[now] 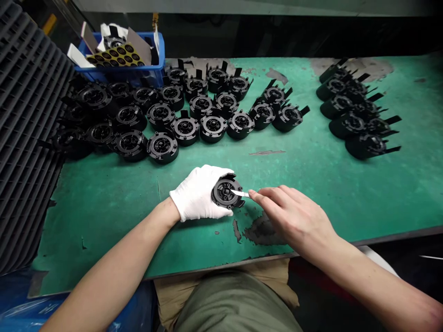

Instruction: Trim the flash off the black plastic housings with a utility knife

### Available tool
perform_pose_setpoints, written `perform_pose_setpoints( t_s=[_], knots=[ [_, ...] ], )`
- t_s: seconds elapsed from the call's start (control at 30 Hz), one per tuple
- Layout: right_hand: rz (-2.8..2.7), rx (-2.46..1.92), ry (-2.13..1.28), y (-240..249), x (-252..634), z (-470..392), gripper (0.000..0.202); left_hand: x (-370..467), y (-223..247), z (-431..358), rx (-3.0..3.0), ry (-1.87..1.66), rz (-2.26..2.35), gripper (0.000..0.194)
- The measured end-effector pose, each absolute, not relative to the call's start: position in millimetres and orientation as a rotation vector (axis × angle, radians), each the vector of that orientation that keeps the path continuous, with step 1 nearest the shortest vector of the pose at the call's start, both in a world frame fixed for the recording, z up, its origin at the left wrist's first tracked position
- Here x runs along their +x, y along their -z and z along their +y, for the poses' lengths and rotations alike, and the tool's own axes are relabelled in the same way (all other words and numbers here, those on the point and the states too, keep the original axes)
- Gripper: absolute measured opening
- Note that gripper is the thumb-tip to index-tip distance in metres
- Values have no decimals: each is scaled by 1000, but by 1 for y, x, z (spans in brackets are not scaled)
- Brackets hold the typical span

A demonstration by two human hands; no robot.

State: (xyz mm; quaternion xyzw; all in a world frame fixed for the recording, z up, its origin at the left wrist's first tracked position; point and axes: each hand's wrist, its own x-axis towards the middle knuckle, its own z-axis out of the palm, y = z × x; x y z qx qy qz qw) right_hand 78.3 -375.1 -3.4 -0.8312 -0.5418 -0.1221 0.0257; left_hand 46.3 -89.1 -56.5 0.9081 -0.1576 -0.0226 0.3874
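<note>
My left hand (199, 193), in a white glove, is wrapped round a round black plastic housing (221, 196) just above the green table. The housing's open face, with rings and small posts, is turned up toward me. My bare right hand (294, 212) pinches a scalpel (241, 193) between thumb and forefinger. The pale blade points left, and its tip is over the middle of the housing; whether it touches cannot be made out. Most of the scalpel's handle is hidden in my fingers.
Many similar black housings (162, 146) stand in rows at the back left of the green table (194, 253). Another group of housings (367, 145) is at the right. A blue bin (121, 74) holds card and a yellow sticker sheet (117, 56). Grey slatted trays (27, 138) rise at the left.
</note>
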Motion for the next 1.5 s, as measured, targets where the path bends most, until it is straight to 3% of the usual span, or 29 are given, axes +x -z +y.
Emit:
perform_pose_setpoints(
  t_s=[0.57,0.8,1.17,1.5],
  knots=[
    [-1322,-2437,168,18,90,-397,34,46,57,-81,2276,123,-555,99],
    [-1737,-2466,113,16,116,-395,27,45,55,-80,2219,211,-607,94],
    [-2018,-2409,264,9,118,-393,42,47,56,-80,2217,207,-611,87],
    [-2175,-2289,98,0,137,-386,46,48,51,-81,2215,210,-621,84]
  ],
)
